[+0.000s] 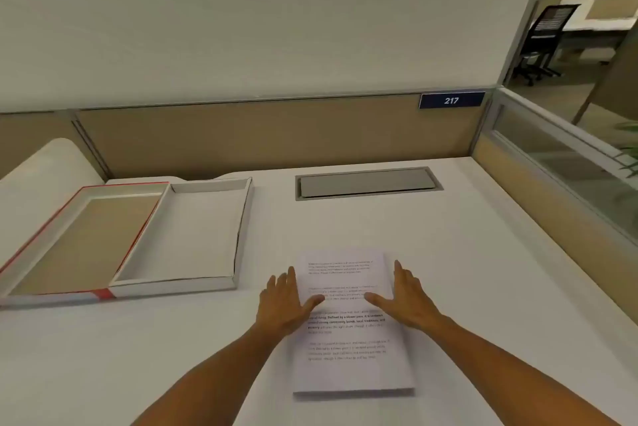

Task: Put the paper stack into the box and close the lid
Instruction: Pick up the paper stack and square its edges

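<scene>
A stack of printed white paper (348,356) lies flat on the desk in front of me. My left hand (283,301) rests along its left edge, fingers spread, thumb lying on the top sheet. My right hand (405,299) mirrors it on the right edge, thumb also on the sheet. Neither hand has lifted the stack. To the left sits the open white box (238,246), shallow and with nothing inside. Its lid (51,225), red-trimmed with a brown inner face, lies flipped open flat beside it on the left.
A grey cable hatch (367,182) is set into the white desk (483,270) behind the paper. Tan partition panels (276,132) bound the back and right sides, with a "217" sign (451,100). An office chair (542,42) stands beyond the glass.
</scene>
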The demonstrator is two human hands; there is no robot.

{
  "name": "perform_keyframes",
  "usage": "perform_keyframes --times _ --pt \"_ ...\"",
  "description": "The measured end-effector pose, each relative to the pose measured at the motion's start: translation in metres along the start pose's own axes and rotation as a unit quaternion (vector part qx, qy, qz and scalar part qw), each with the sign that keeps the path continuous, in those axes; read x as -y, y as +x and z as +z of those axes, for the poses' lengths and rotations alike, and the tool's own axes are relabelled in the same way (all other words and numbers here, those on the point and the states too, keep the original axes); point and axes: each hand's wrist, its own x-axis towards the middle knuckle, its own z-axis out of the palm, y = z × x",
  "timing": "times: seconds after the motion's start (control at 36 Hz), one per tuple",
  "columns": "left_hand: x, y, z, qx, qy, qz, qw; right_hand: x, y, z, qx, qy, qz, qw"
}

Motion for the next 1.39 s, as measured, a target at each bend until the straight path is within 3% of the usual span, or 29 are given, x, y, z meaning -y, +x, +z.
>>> perform_keyframes --times 0.19,0.39,0.53,0.67,0.92,1.39 --pt "-0.016 -0.007 0.007 0.012 -0.109 -0.058 0.992 0.001 -0.004 0.014 0.017 0.117 0.083 0.989" --pt "-0.042 -0.005 0.005 0.026 -0.191 -0.119 0.974 0.004 -0.008 0.025 0.029 0.105 0.122 0.986" --pt "-0.054 0.004 -0.003 0.065 -0.290 -0.218 0.930 0.008 -0.008 0.027 0.036 0.056 0.135 0.989" --pt "-0.050 0.017 -0.011 0.090 -0.374 -0.259 0.886 0.012 -0.005 0.028 0.033 0.026 0.138 0.990" --pt "-0.039 0.032 -0.011 0.091 -0.437 -0.273 0.852 0.014 -0.005 0.037 0.013 -0.037 0.118 0.992" --pt "-0.049 0.037 -0.023 0.125 -0.483 -0.262 0.826 0.010 -0.001 0.039 0.014 -0.011 0.122 0.992"
